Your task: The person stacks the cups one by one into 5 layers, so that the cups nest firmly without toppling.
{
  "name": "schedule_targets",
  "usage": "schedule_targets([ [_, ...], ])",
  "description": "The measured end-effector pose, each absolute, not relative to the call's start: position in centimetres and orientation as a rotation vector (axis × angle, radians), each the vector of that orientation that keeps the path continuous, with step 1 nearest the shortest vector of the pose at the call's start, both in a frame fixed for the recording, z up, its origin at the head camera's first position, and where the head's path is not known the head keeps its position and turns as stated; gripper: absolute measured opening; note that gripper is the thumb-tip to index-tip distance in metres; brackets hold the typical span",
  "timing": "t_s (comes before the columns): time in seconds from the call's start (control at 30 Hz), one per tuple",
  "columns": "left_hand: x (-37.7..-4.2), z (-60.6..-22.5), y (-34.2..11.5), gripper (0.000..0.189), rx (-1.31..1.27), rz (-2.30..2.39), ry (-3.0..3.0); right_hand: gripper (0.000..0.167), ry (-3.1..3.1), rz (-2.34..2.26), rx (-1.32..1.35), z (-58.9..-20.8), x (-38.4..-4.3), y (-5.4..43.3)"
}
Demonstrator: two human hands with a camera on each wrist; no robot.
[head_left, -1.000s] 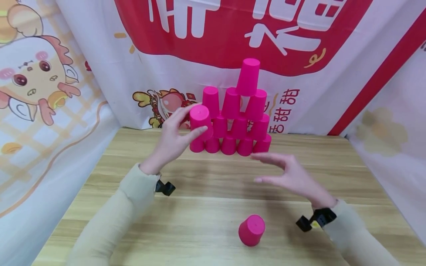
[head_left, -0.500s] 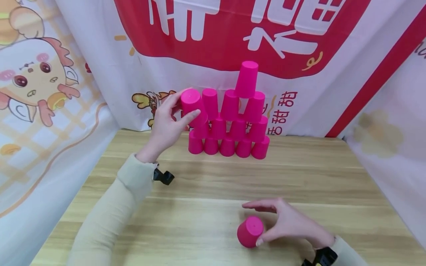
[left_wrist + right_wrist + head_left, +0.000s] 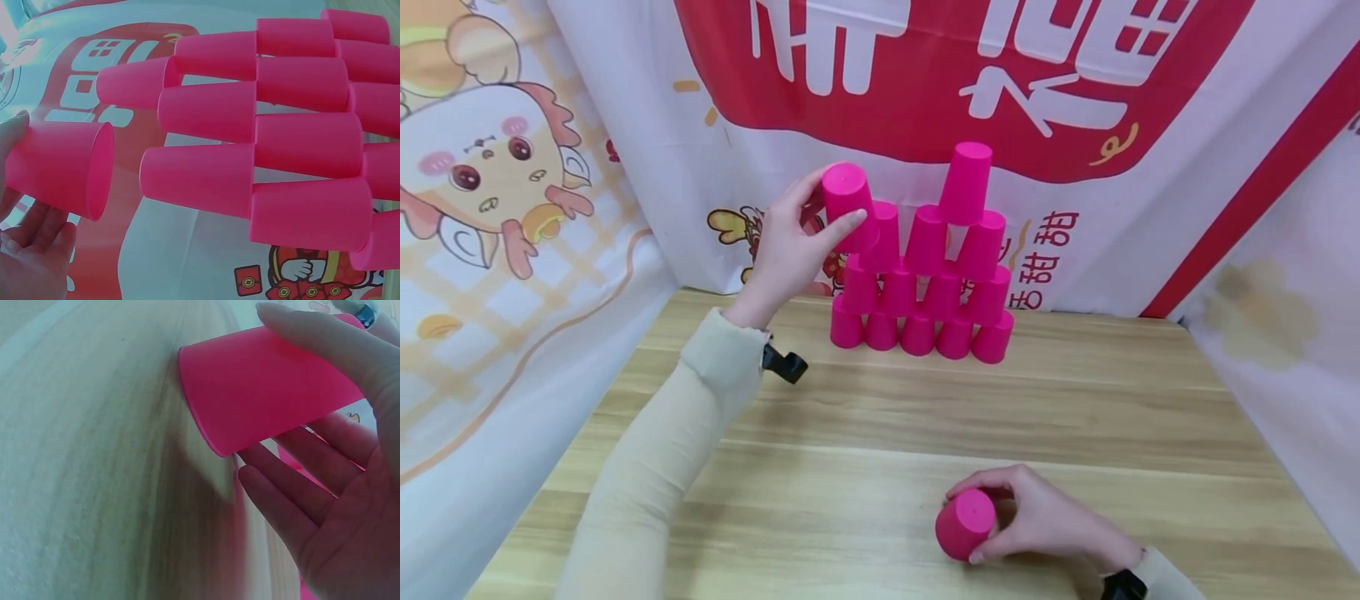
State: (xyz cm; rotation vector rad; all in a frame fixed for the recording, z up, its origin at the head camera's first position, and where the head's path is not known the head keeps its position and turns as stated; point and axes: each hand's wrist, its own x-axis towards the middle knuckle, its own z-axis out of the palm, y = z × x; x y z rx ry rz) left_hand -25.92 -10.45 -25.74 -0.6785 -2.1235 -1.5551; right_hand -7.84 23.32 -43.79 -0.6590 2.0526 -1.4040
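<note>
My left hand grips an upside-down pink plastic cup between thumb and fingers, raised at the upper left of a cup pyramid. In the left wrist view, a gap shows between the held cup and the stacked cups. The pyramid is of matching upside-down cups in rows, with a single cup on top at the right. Near the front, my right hand holds another upside-down pink cup, thumb and fingers around its sides. Whether that cup's rim touches the table cannot be told.
The pyramid stands at the back of a wood-grain table. Close behind it hangs a white and red printed cloth. More printed cloth closes off the left side, and a pale cloth the right.
The left hand has lifted its cup from the pyramid's left side to a higher level. My right hand has come down toward the front and closed around the cup standing there.
</note>
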Motion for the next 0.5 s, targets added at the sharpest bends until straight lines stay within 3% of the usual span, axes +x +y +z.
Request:
schedule_targets([
  [0.5,-28.8,-23.5,-8.4,0.068,-0.689,-1.485,-2.125,0.051,2.139,-1.409,-0.648,-43.9,-8.2,23.1],
])
